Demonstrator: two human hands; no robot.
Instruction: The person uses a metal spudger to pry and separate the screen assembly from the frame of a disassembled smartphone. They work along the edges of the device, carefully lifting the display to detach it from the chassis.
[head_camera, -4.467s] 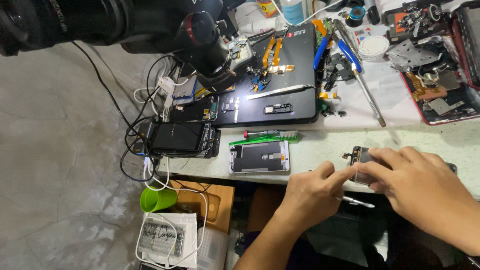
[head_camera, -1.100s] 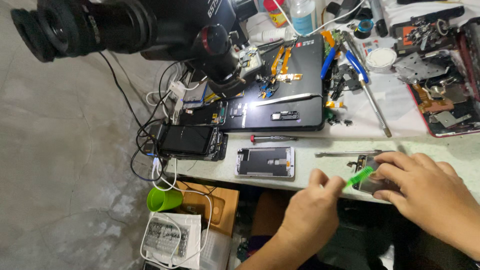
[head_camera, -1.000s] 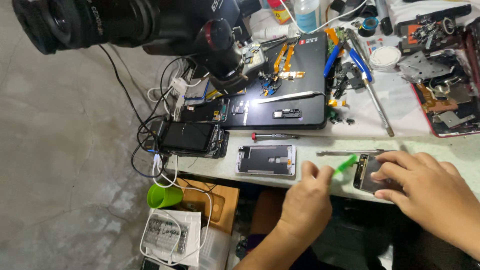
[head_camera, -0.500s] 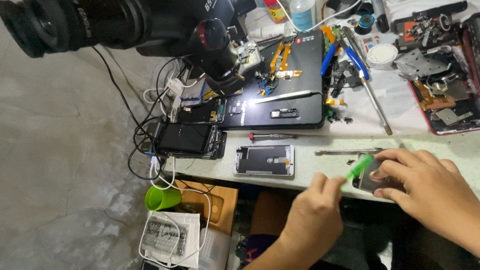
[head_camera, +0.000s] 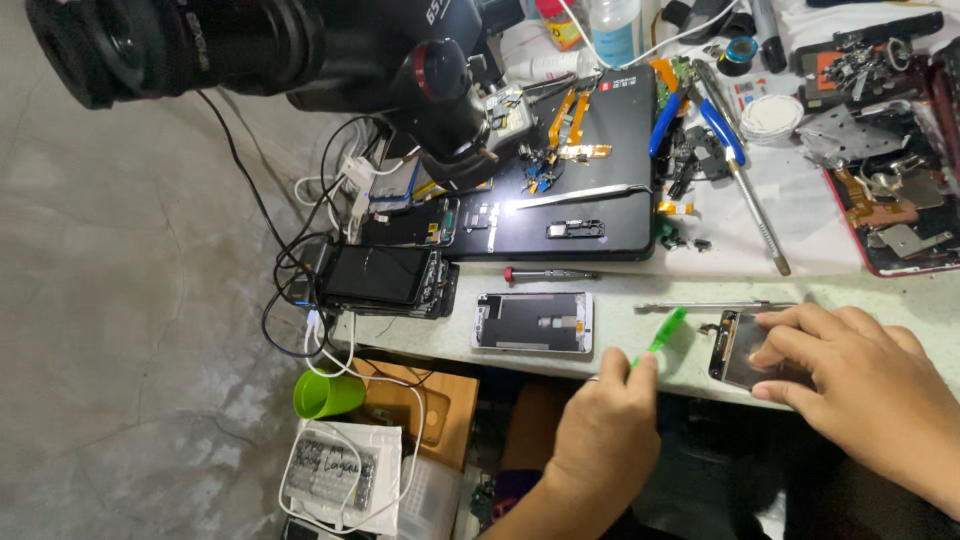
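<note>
Pinching a green plastic pry tool (head_camera: 664, 331) between thumb and fingers, the left hand (head_camera: 607, 425) is closed around its lower end, and the tip points up and outward toward the phone screen (head_camera: 745, 350). To the right of that grip, the right hand (head_camera: 858, 385) lies flat on the screen with fingers spread and pressed down; it pins the part rather than clasping it, at the near edge of the pale worktable (head_camera: 640, 345).

Risk, as a judgement: the screen sits close to the table's front edge, so a hard push from the tool could slide it off under the fingers, and uneven pressure could crack the thin panel. A slip of the tip could also jab the holding fingers.

Beyond the tool tip lies a thin metal rod (head_camera: 715, 305). Left of the grip rests a white phone frame (head_camera: 533, 322), then a red-handled screwdriver (head_camera: 550, 273). Farther off, a black mat (head_camera: 590, 170) carries tweezers and small parts, with blue-handled pliers (head_camera: 720, 130) beside it; a stray sweep could scatter these.
</note>
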